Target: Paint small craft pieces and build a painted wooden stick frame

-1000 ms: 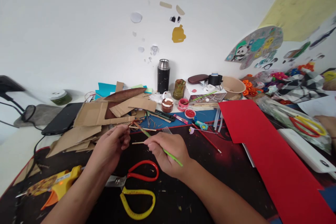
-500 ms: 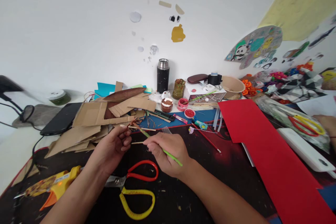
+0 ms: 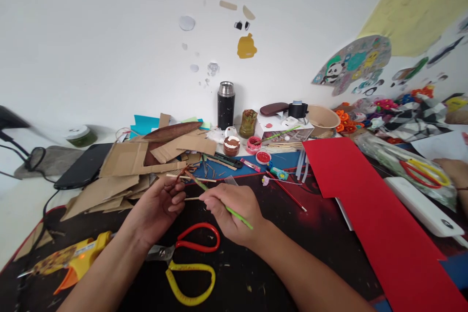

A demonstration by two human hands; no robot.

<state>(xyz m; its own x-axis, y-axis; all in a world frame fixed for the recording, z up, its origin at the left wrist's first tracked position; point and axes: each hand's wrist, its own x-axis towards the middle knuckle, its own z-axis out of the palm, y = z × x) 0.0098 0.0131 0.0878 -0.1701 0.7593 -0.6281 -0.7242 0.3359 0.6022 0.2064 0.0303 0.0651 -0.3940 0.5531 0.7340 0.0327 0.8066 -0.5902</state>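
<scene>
My left hand (image 3: 161, 202) pinches a small brown-painted piece (image 3: 180, 173) between thumb and fingertips. My right hand (image 3: 234, 212) grips a green-handled paintbrush (image 3: 239, 218), its brown tip up against or very close to that piece. A pale wooden stick (image 3: 204, 180) passes behind the brush at the left fingertips; whether it is held I cannot tell. The end of another thin stick (image 3: 192, 199) shows between the hands. Below them lie scissors (image 3: 195, 265) with one red and one yellow handle, partly behind my left forearm.
Cardboard pieces (image 3: 120, 158) are heaped at left, near a black phone (image 3: 84, 165) and a yellow glue gun (image 3: 73, 258). Brown paint (image 3: 231, 146) and red paint (image 3: 263, 157) stand in open jars before a black flask (image 3: 225, 107). Red card (image 3: 365, 204) covers the right side.
My left fingers have shifted slightly, and more of the pale stick shows to the left of the fingertips. The right hand keeps its hold on the paintbrush; the view has moved a little.
</scene>
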